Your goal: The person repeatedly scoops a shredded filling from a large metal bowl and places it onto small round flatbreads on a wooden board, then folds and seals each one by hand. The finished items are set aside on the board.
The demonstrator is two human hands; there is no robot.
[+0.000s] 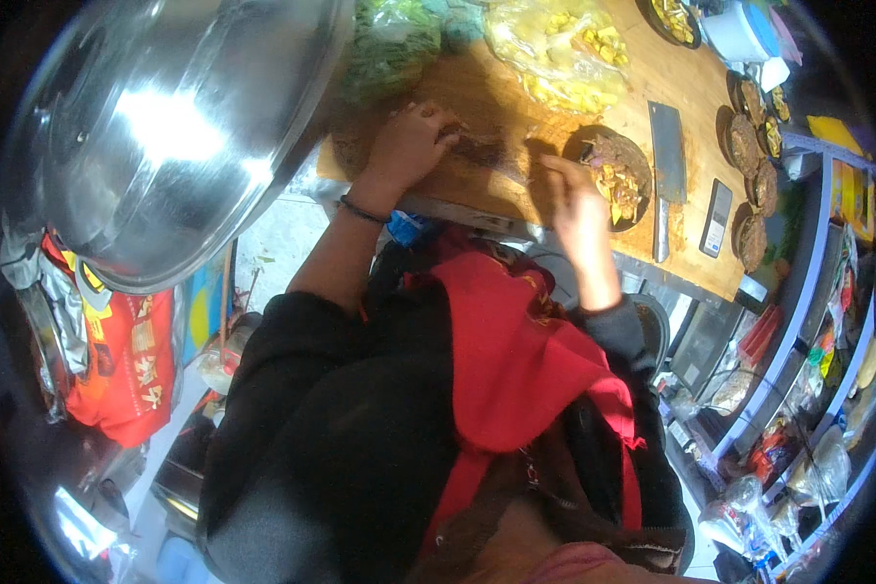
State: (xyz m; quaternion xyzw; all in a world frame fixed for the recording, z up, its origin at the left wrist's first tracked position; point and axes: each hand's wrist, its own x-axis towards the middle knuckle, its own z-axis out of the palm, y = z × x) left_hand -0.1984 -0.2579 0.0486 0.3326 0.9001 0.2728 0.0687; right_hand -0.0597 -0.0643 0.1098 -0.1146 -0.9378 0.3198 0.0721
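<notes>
My left hand (409, 146) rests on the wooden board (501, 102), its fingers curled over a small heap of dark chopped food (477, 148). My right hand (576, 200) hovers just left of a dark bowl (615, 175) that holds yellow and purple pieces. Its fingers are bunched together and point toward the bowl's rim. The hand is blurred, so whether it holds anything is unclear. A cleaver (666, 161) lies flat on the board, right of the bowl.
A large shiny metal bowl (165, 127) fills the upper left. Bags of green leaves (389, 39) and yellow pieces (560, 49) lie at the board's far side. Several filled dark bowls (749, 146), a small black device (717, 216) and a white tub (740, 29) sit at the right.
</notes>
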